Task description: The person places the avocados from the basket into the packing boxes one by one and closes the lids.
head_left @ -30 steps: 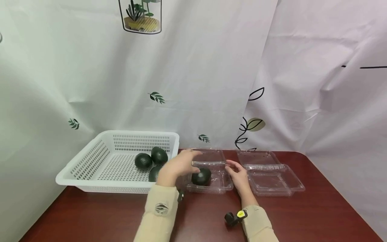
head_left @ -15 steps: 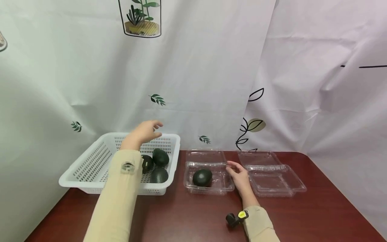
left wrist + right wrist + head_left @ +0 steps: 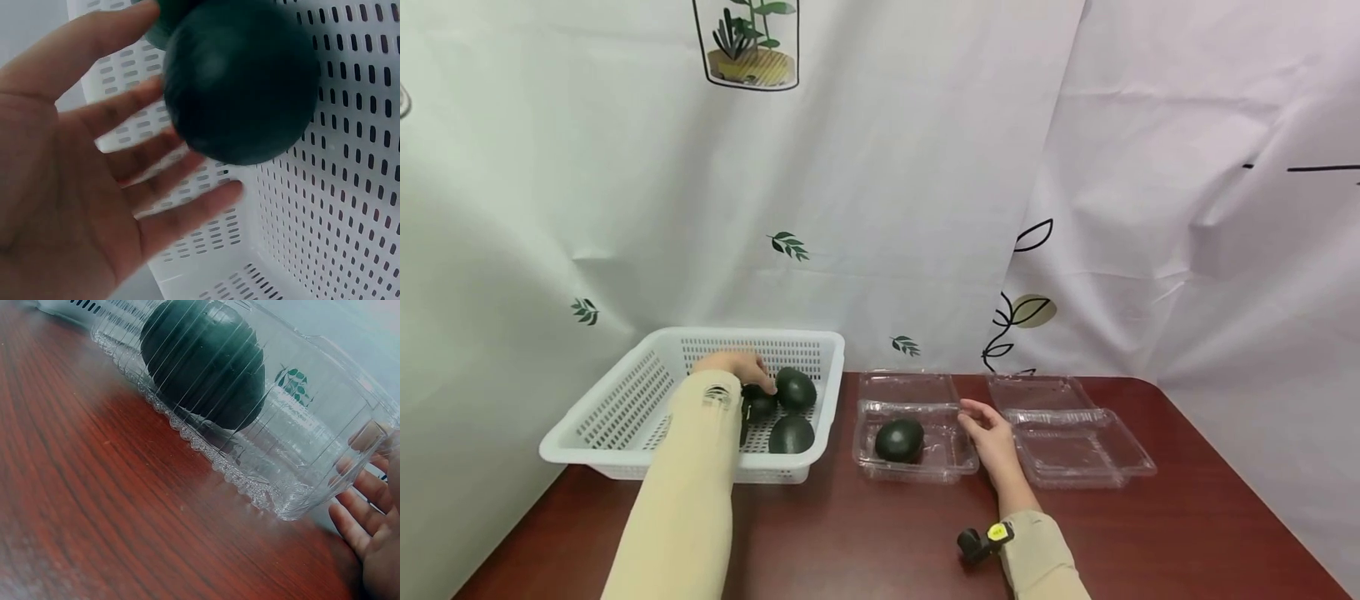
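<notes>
My left hand (image 3: 737, 365) reaches into the white perforated basket (image 3: 602, 456), over a dark green avocado (image 3: 762, 403). In the left wrist view its fingers are spread beside a large avocado (image 3: 244, 81), with the thumb extended above. Two more avocados lie close by in the basket, one behind (image 3: 796, 389) and one in front (image 3: 791, 434). My right hand (image 3: 994, 435) pinches the right side of an open clear plastic clamshell container (image 3: 917, 474), its thumb and fingers at the wall (image 3: 340, 481). One avocado (image 3: 899, 440) sits in that container's left half.
A second open clear clamshell (image 3: 1075, 481) stands to the right of my right hand. Everything is on a dark red wooden table (image 3: 850, 533), backed by a white printed cloth (image 3: 917, 208).
My left hand left the container's avocado, swung left above the basket, then came down among the avocados there. My right hand stays at the container's side.
</notes>
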A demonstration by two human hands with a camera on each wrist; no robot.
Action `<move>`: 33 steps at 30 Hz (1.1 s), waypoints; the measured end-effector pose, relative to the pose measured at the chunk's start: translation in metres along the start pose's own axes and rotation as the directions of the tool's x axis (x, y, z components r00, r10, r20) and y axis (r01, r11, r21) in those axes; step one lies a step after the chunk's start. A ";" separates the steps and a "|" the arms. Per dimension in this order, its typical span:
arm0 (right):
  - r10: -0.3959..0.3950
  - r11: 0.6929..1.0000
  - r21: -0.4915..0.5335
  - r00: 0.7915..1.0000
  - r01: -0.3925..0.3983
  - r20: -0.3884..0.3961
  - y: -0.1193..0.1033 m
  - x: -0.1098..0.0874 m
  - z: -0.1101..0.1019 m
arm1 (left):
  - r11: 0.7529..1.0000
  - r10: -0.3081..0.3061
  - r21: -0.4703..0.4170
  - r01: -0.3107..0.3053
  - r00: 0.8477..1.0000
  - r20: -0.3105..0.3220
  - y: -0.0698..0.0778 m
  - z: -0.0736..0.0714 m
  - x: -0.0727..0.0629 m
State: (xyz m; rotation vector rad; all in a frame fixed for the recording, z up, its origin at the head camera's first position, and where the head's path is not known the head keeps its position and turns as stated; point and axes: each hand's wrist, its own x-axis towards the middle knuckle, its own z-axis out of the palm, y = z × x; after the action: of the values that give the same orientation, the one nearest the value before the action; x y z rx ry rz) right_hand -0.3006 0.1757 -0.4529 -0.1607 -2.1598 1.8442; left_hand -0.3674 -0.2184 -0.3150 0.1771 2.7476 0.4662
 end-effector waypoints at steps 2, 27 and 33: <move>0.001 1.000 0.003 1.000 -0.001 -0.002 -0.001 0.000 -0.001 | 0.998 -0.056 0.024 0.055 0.998 0.021 0.001 0.001 0.000; -0.006 1.000 -0.005 1.000 0.006 -0.001 -0.001 0.000 0.000 | 0.992 -0.092 0.084 0.091 0.996 -0.003 -0.010 0.009 -0.002; -0.002 1.000 -0.022 1.000 0.002 -0.003 0.000 -0.001 0.000 | 0.995 -0.097 0.008 0.097 0.995 -0.025 -0.015 0.009 -0.001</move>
State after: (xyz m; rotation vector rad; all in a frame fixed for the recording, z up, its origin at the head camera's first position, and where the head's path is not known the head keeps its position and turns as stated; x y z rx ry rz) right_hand -0.2999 0.1754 -0.4528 -0.1660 -2.1781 1.8185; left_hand -0.3643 -0.2299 -0.3278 0.0402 2.7677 0.4317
